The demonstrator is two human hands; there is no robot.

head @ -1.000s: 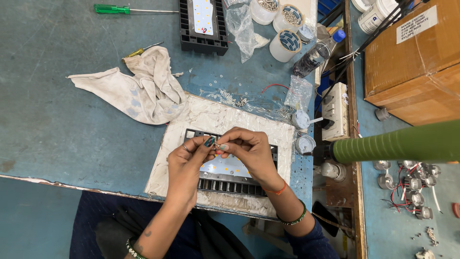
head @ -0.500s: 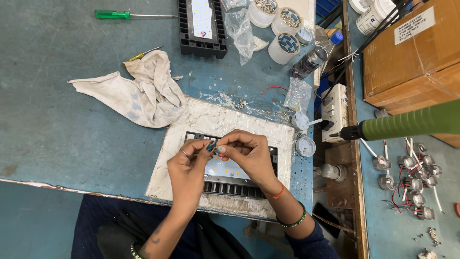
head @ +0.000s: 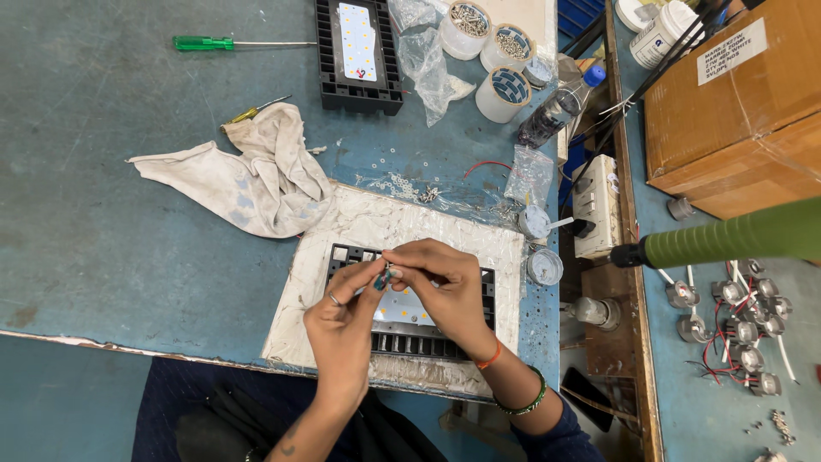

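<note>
- Left hand [head: 342, 329] and right hand [head: 440, 287] meet fingertip to fingertip over the black finned lamp housing [head: 402, 321], near its upper left corner.
- Both sets of fingers are pressed together in a pinch on one small part [head: 382, 276], dark with a bit of teal; too small to tell what it is.
- The part sits between the two hands, above the housing, apparently not touching it; long axis unclear.
- The left fingers come at it from below left, the right from the right side; both equally close.
- The housing lies on a white plastic-covered sheet [head: 342, 227] on the blue surface [head: 103, 257], its long side running left to right.
- The near edge of the surface is just below the housing; little room that way.
- A crumpled rag [head: 248, 175] lies up left, well apart; loose screws [head: 402, 186] lie scattered above the sheet.
- On the right, small round tubs [head: 544, 266] stand just beside the sheet; a green-handled tool [head: 727, 238] reaches in further right, apart from the hands.
</note>
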